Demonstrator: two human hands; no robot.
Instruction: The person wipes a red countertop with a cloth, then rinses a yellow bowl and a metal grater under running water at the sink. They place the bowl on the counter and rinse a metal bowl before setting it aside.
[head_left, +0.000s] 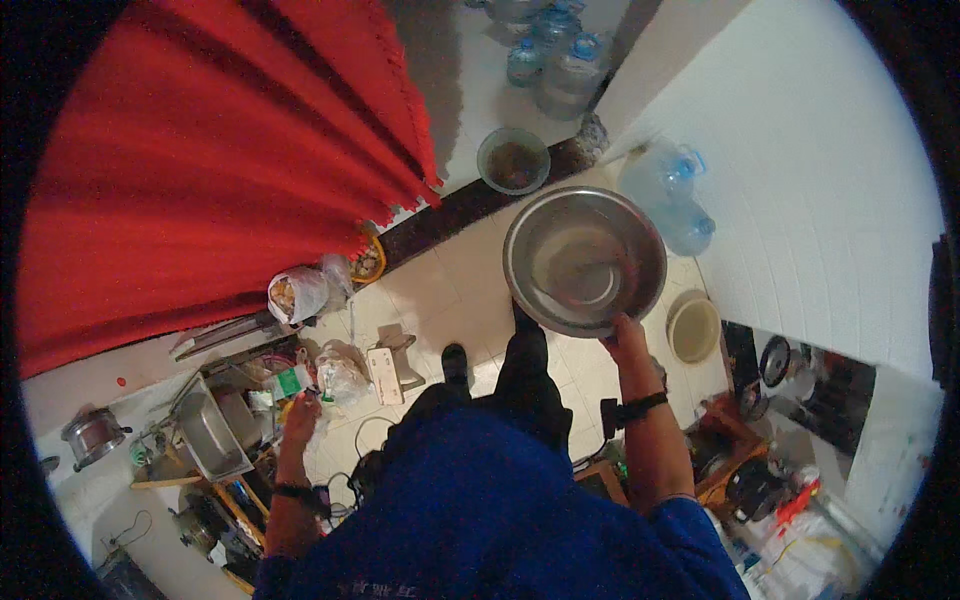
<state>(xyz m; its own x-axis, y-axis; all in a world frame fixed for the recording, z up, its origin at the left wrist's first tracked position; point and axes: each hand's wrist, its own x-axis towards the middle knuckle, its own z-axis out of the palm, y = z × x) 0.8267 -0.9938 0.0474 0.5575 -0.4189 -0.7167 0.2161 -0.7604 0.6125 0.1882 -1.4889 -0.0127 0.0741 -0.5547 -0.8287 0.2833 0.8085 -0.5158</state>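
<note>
My right hand (627, 342) grips the near rim of a wide metal basin (531, 292), thumb over the edge. The basin is held out in front of my legs, above the tiled floor, and shows a shiny curved patch at its bottom. My left hand (301, 417) hangs at the left with its fingers bent, near a green and white packet (289, 382). Whether those fingers touch or hold anything is too blurred to tell. Just past the basin's far left side, a round bowl (488, 177) with dark contents sits by the dark door sill.
A red curtain (225, 150) hangs at the left. Large plastic water bottles (664, 187) stand by the right wall, near a yellowish tub (694, 330). A small stool (385, 375) and plastic bags (304, 294) lie left of my feet. A metal container (217, 427) rests on a rack.
</note>
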